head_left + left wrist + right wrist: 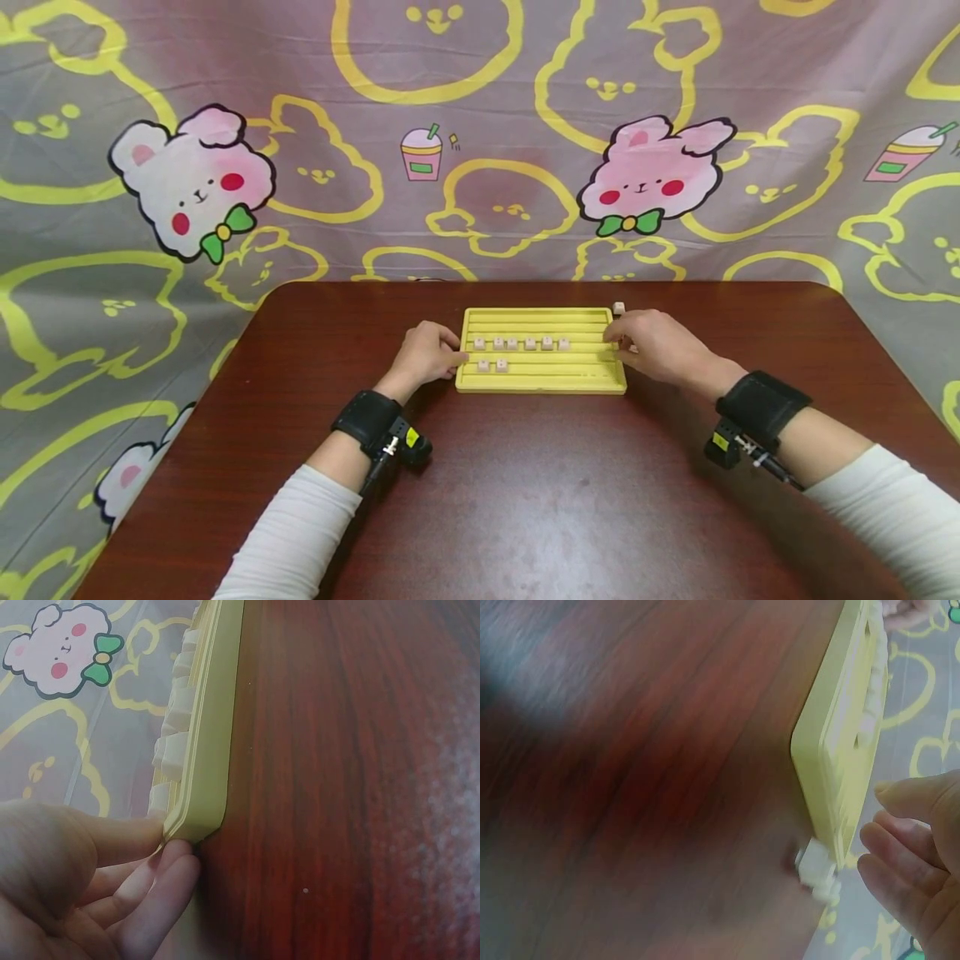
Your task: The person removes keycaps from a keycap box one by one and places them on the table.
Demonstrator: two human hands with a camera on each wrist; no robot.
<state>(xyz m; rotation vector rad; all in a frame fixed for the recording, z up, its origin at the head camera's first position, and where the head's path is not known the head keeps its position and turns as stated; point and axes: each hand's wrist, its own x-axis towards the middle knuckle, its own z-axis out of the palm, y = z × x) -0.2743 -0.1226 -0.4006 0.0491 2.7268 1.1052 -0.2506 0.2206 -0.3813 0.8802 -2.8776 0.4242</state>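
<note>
A yellow ridged tray (540, 385) lies on the table, with several small off-white keycap-like blocks (530, 343) standing along two of its rows. Dark marks on their tops are too small to read. My left hand (426, 354) pinches the tray's left end, thumb at the rim and fingers against its side, as the left wrist view shows. Over at the right end is my right hand (660, 346), its thumb and fingertips apart with nothing visible between them. Loose blocks (816, 862) sit on the table just off the tray's right end, close to those fingers.
One loose block (618, 307) lies beyond the tray's far right corner. The brown table (525, 500) reaches back to a hanging cloth (480, 133) printed with cartoon animals. Black straps (763, 408) with small cameras circle both wrists.
</note>
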